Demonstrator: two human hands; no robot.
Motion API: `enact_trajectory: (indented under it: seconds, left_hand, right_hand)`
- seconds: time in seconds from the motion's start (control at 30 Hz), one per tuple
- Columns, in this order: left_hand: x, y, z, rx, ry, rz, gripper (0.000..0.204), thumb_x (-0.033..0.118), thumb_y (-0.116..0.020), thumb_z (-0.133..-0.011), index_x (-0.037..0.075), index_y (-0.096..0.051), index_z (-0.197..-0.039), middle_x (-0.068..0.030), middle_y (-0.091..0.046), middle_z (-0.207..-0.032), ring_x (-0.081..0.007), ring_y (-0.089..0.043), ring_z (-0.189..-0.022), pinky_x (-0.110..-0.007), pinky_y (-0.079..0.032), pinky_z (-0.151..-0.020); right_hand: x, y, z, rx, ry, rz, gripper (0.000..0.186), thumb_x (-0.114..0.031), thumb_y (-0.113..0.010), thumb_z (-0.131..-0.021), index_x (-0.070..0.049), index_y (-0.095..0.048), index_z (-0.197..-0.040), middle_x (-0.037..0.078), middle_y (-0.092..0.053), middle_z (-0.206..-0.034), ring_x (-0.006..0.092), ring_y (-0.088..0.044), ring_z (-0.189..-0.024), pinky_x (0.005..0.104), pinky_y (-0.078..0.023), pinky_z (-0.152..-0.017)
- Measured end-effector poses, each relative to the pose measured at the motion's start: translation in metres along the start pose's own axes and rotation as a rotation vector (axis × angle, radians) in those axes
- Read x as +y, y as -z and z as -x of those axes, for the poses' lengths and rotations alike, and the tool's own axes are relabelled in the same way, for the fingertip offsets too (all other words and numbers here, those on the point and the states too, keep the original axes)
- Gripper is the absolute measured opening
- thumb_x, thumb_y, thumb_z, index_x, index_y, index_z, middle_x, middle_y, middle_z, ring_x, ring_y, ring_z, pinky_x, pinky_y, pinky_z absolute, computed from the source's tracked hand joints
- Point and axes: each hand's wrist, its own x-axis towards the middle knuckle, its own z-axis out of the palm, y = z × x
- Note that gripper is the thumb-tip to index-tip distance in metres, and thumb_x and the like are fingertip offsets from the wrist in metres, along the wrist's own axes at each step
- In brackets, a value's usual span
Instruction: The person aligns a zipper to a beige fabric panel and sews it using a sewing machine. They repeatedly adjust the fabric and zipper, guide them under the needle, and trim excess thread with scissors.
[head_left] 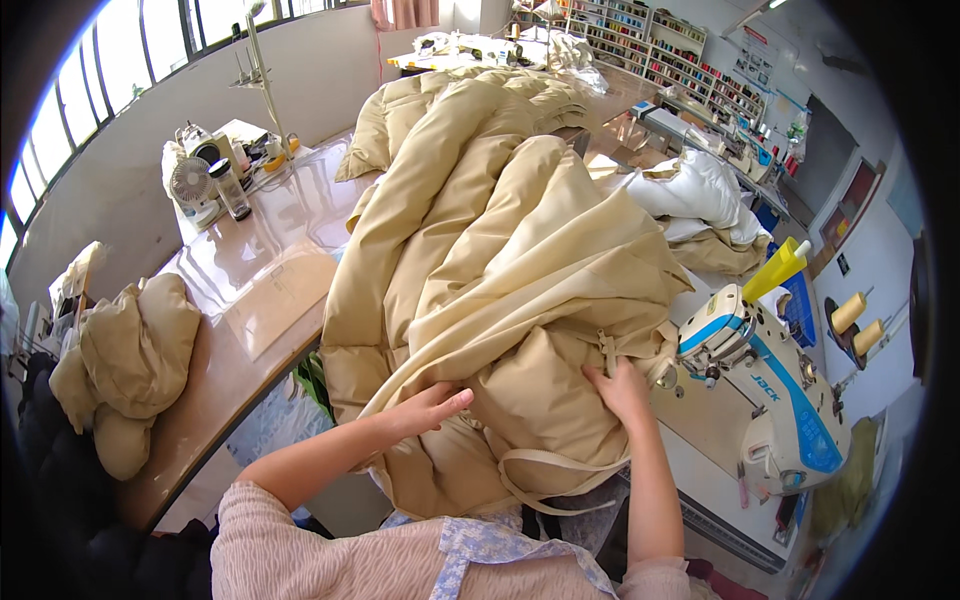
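A large beige quilted puffer garment (480, 230) fills the middle, draped over the table and down toward me. My left hand (435, 404) rests against its lower left folds, thumb out and fingers loosely extended, partly tucked in the fabric. My right hand (618, 385) grips the garment beside a zipper (608, 350), just left of a white and blue sewing machine (760, 385). A pale fabric strip (545, 460) loops across the lower folds.
Left lie a beige bundle (135, 360), a pattern board (280, 295), a fan (192, 180) and a jar (230, 190). Right are white padded pieces (700, 200), a yellow holder (775, 268) and thread cones (858, 325). Thread shelves (640, 45) stand behind.
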Motion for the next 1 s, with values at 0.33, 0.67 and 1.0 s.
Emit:
enact_trajectory:
  seconds: [0.33, 0.67, 1.0]
  left_hand:
    - [-0.025, 0.034, 0.016, 0.224, -0.147, 0.1, 0.058, 0.023, -0.07, -0.095, 0.003, -0.048, -0.146, -0.0103, -0.053, -0.146, -0.0238, -0.052, -0.131, -0.038, -0.045, -0.11]
    - [-0.07, 0.094, 0.152, 0.264, 0.087, 0.02, 0.05, 0.019, -0.068, -0.094, 0.002, -0.053, -0.138, -0.0135, -0.057, -0.138, -0.0267, -0.056, -0.126, -0.039, -0.047, -0.107]
    - [0.026, 0.244, 0.209, 0.69, -0.097, -0.422, 0.042, 0.015, -0.066, -0.093, 0.001, -0.058, -0.131, -0.0166, -0.061, -0.131, -0.0297, -0.059, -0.121, -0.04, -0.049, -0.103]
  right_hand:
    - [-0.136, 0.007, 0.136, -0.922, 0.742, -0.828, 0.031, -0.032, -0.057, -0.105, -0.002, -0.066, -0.104, 0.012, -0.064, -0.079, 0.0199, -0.059, -0.071, 0.0362, -0.048, -0.071]
    - [-0.027, 0.032, -0.097, 0.119, -0.086, -0.527, 0.041, -0.034, -0.05, -0.1, 0.001, -0.072, -0.105, 0.007, -0.07, -0.066, 0.0151, -0.058, -0.061, 0.0323, -0.048, -0.065]
    - [-0.175, -0.05, -0.027, -0.398, -0.17, -1.735, 0.057, -0.04, -0.054, -0.103, 0.0, -0.051, -0.143, 0.014, -0.06, -0.134, 0.024, -0.06, -0.119, 0.038, -0.05, -0.098]
